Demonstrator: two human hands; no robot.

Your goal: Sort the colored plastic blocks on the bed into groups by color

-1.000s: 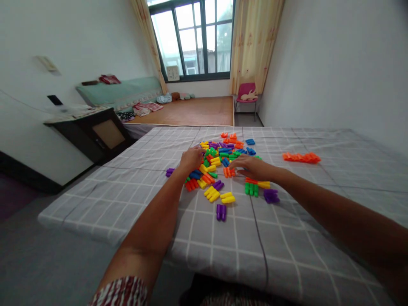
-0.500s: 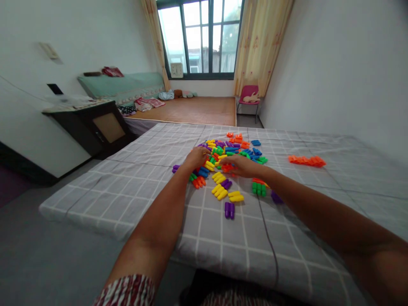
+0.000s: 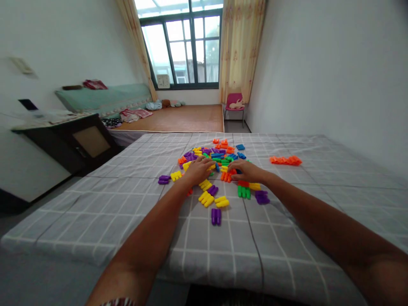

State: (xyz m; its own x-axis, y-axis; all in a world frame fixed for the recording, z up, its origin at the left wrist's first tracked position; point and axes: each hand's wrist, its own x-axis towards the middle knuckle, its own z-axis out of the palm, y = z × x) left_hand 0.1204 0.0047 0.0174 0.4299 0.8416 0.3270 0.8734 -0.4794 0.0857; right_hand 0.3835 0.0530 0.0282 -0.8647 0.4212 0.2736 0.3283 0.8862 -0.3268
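Note:
My left hand (image 3: 200, 168) lies over the left part of a pile of colourful plastic building pieces (image 3: 219, 155), palm down with its fingers stretched out. Some pieces are hidden beneath it. On the pile's near right side, my right hand (image 3: 247, 171) has its thumb and fingers closed at an orange piece (image 3: 227, 176). Just below that hand is a green piece (image 3: 244, 192) beside a yellow one (image 3: 254, 186). Closer to me lie yellow pieces (image 3: 206, 199) and a purple piece (image 3: 216, 216).
A grey checked cloth (image 3: 134, 212) covers the table or bed. An orange row of joined pieces (image 3: 286, 160) lies apart on the right. Purple pieces (image 3: 262, 197) rest by my right forearm. Beyond are a dark cabinet (image 3: 86, 142), a brown-topped bed (image 3: 188, 118) and a pink chair (image 3: 234, 102).
The view has tilted up and turned slightly right. My right hand has moved right relative to the pile, and the orange piece has shifted with it. My left hand has flattened over the pieces.

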